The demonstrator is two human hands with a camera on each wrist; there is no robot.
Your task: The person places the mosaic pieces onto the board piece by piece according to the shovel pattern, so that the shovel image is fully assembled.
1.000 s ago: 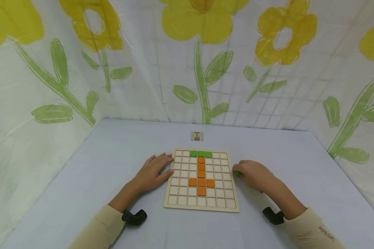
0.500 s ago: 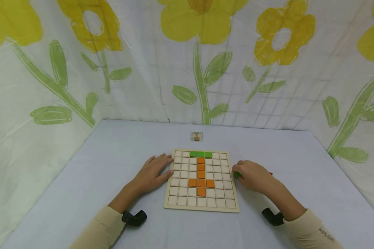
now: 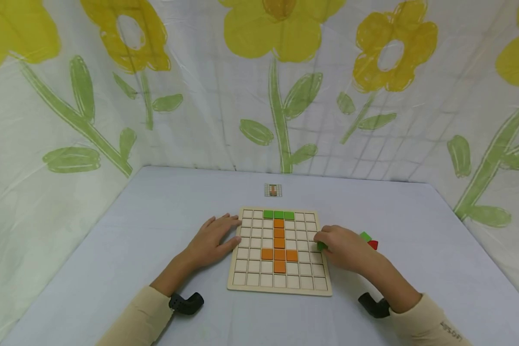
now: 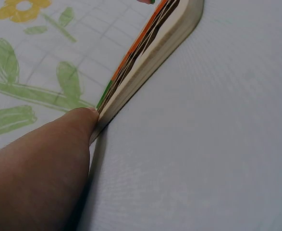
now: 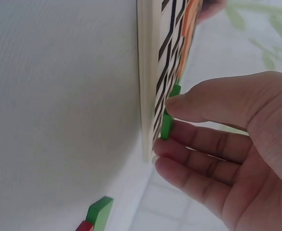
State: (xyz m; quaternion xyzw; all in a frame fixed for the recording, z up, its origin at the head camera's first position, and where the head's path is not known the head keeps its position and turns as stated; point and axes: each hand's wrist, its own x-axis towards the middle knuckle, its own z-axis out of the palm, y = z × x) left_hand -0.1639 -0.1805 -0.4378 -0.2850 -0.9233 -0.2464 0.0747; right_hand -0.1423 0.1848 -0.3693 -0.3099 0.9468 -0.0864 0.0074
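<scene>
A square wooden grid board [image 3: 281,290] lies on the table. Three green tiles [image 3: 278,214] line its far row, and several orange tiles [image 3: 279,254] form a column with a crossbar below them. My left hand [image 3: 212,241] lies flat beside the board, fingertips and thumb at its left edge; the left wrist view shows the thumb against that edge. My right hand [image 3: 343,245] is over the board's right edge, pinching a green tile [image 5: 166,126] between thumb and fingers. The fingers partly cover that tile.
Beyond the board lies a small card [image 3: 273,190] with a printed grid picture. A loose green tile [image 3: 365,236] and a red piece [image 3: 373,244] lie right of my right hand. A flower-printed cloth [image 3: 199,120] hangs behind the table.
My right hand has moved left with the green tile, from beside the board to over its right edge. The loose green and red pieces behind it have come into view. The left hand stays still.
</scene>
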